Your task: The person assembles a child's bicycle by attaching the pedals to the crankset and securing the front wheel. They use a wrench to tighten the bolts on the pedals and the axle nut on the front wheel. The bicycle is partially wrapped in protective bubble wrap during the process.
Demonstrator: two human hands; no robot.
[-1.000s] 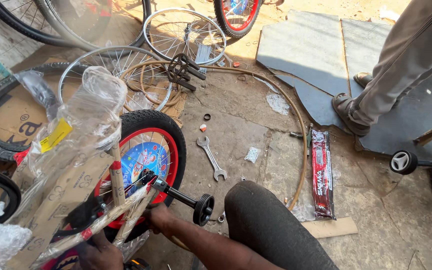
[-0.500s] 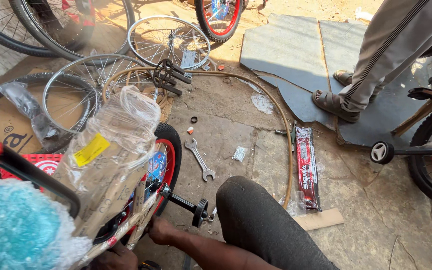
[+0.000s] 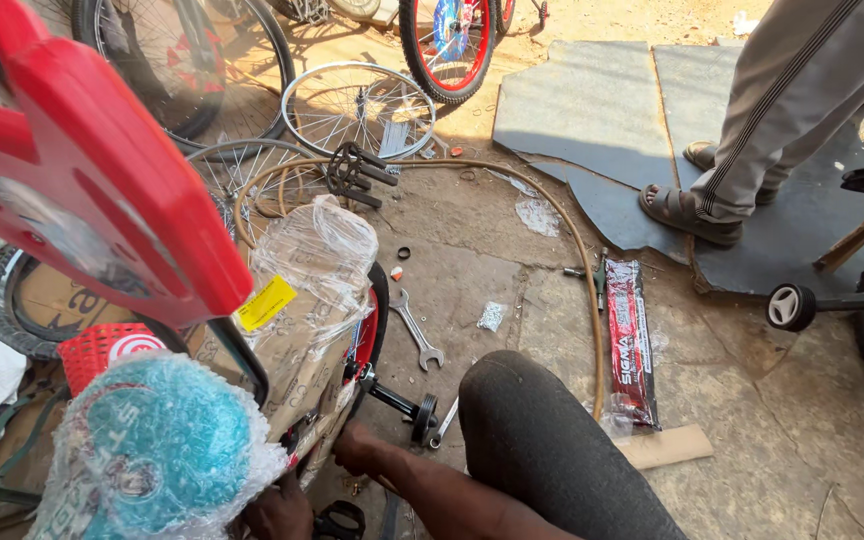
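Hands working low on a plastic-wrapped small bicycle wheel (image 3: 352, 330).

The right hand (image 3: 357, 448) is gripping near the wheel's axle, fingers curled; the left hand (image 3: 277, 510) is lying half hidden, its grip impossible to tell. A yellow rectangular label (image 3: 265, 303) is sticking to the wrap. One long red packet (image 3: 631, 340) and one spanner (image 3: 416, 329) are lying on the ground.
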